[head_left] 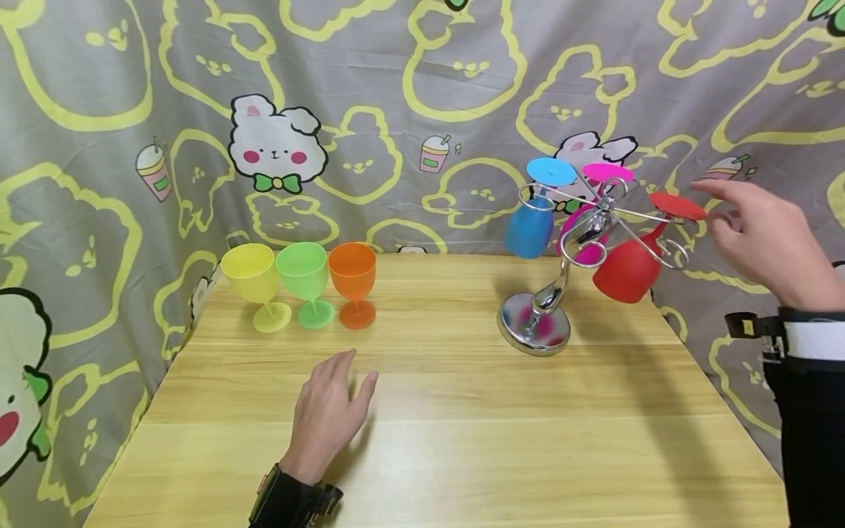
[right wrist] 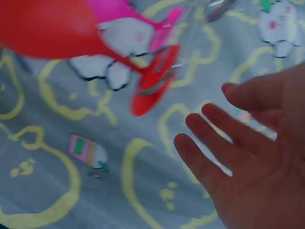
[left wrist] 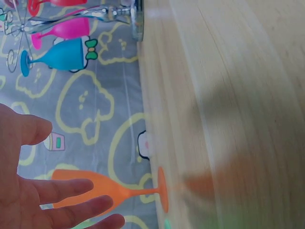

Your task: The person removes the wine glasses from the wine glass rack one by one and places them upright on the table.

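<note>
Wooden table [head_left: 462, 440], cartoon curtain [head_left: 396, 88] behind; left hand [head_left: 330, 414] flat, grip apart; right hand [head_left: 759, 242] grip apart beside red goblet [head_left: 627, 271].

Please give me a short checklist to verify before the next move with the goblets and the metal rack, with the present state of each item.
1. Right hand free: ok, its fingers are open beside the red goblet's foot, holding nothing.
2. Left hand free: ok, it lies open on the table.
3. Red goblet seated on the rack: cannot tell; it hangs tilted, and the wrist view is blurred.
4. Blue goblet and pink goblet hang on the rack: ok.
5. Yellow goblet, green goblet and orange goblet upright in a row: ok.
6. Rack base flat on the table: ok.
</note>
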`<state>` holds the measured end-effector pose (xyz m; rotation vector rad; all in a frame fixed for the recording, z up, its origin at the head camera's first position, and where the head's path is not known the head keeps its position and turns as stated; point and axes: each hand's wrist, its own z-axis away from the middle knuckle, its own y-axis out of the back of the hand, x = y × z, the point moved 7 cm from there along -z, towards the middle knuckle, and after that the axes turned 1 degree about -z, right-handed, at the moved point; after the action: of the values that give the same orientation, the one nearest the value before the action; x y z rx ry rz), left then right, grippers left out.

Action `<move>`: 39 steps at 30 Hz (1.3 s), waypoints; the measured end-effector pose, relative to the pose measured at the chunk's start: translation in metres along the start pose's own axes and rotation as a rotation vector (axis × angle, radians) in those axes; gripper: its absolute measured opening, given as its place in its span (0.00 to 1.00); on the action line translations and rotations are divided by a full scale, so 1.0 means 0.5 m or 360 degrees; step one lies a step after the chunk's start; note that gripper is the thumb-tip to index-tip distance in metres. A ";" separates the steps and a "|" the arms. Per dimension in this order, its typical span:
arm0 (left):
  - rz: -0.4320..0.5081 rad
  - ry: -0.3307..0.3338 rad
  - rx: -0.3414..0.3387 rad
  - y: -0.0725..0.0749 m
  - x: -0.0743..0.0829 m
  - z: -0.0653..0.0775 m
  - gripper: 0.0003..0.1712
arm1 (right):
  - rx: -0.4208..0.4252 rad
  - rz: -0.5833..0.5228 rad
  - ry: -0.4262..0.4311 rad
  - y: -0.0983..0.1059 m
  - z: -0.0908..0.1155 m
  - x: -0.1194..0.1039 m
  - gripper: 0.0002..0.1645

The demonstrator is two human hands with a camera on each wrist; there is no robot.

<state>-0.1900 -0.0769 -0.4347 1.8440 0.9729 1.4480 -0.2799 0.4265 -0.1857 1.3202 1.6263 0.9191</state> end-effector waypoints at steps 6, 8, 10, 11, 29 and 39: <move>-0.0007 0.0003 0.0004 -0.002 0.003 0.000 0.37 | -0.0215 0.0098 0.0134 -0.057 -0.025 0.039 0.40; -0.0010 0.0000 0.0007 -0.002 0.004 0.000 0.37 | -0.0216 0.0099 0.0134 -0.065 -0.022 0.047 0.39; -0.0004 -0.0006 0.0015 -0.003 0.006 0.000 0.37 | -0.0195 0.0086 0.0140 -0.069 -0.018 0.051 0.36; -0.0004 -0.0010 0.0022 -0.002 0.006 0.000 0.36 | -0.0167 0.0088 0.0155 -0.070 -0.017 0.050 0.34; 0.0017 -0.0039 0.0017 -0.009 0.014 -0.002 0.35 | 0.0273 0.0070 0.0180 -0.030 0.017 0.026 0.18; 0.0035 -0.0013 0.0003 -0.006 0.012 -0.001 0.35 | 0.0371 0.0012 0.0320 -0.026 -0.026 -0.011 0.20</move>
<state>-0.1903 -0.0700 -0.4338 1.8663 0.9534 1.4513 -0.2963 0.4184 -0.1915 1.4279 1.9322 0.9119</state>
